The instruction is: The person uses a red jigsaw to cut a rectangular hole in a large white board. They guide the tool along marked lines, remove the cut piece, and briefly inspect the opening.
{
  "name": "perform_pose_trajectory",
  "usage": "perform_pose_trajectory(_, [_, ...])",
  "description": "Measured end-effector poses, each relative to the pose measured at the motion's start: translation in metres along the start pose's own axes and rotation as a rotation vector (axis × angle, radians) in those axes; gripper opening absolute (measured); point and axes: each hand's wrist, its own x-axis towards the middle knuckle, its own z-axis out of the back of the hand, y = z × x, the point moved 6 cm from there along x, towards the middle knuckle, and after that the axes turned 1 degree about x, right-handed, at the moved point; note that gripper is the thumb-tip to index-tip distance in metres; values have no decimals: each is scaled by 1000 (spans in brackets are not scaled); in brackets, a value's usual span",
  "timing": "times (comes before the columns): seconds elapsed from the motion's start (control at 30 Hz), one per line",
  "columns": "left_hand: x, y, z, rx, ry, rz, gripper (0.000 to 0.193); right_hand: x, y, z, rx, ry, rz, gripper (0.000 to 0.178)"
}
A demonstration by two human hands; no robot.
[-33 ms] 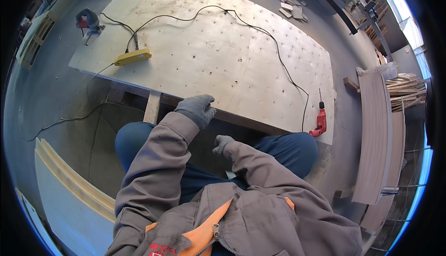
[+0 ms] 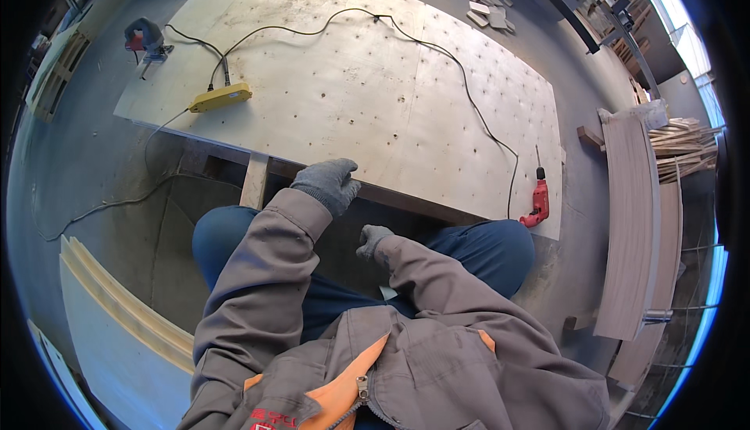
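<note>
L hand (image 2: 328, 185) prob. touching board (image 2: 320, 110) edge; R hand (image 2: 373, 241) nr, apart.

Partly visible red lettering (image 2: 272, 415) on the grey jacket (image 2: 445, 344)

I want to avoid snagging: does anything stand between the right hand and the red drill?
Yes. Between the right hand and the red drill, the near edge of the board crosses the way, with the right knee close beside; a dark cable also lies just left of the drill.
</note>
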Motion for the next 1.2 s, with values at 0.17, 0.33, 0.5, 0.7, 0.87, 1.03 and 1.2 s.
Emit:
perform_pose_trajectory(0.17, [13, -18, -21, 76, 50, -80, 41, 45, -71, -34, 177, 145, 98, 55])
perform_pose_trajectory(0.33, [10, 1, -19, 135, 94, 15, 41, 42, -30, -42, -66, 286, 117, 76])
perform_pose_trajectory(0.5, [13, -5, -28, 150, 118, 14, 40, 31, -45, -32, -29, 256, 45, 74])
perform_pose_trajectory(0.7, [7, 2, -24, 80, 30, 19, 36, 12, -38, -25, 121, 228, -3, 62])
perform_pose_trajectory(0.87, [7, 20, -14, 28, -167, -78, 28, 8, -34, -11, 100, 117, 60, 58])
perform_pose_trajectory(1.03, [4, 19, -5, 87, -153, -18, 25, -7, -11, 6, 59, 82, 76, 56])
perform_pose_trajectory(1.2, [6, 13, -9, 85, -7, 22, 37, 0, -26, -14, 336, 243, -53, 64])
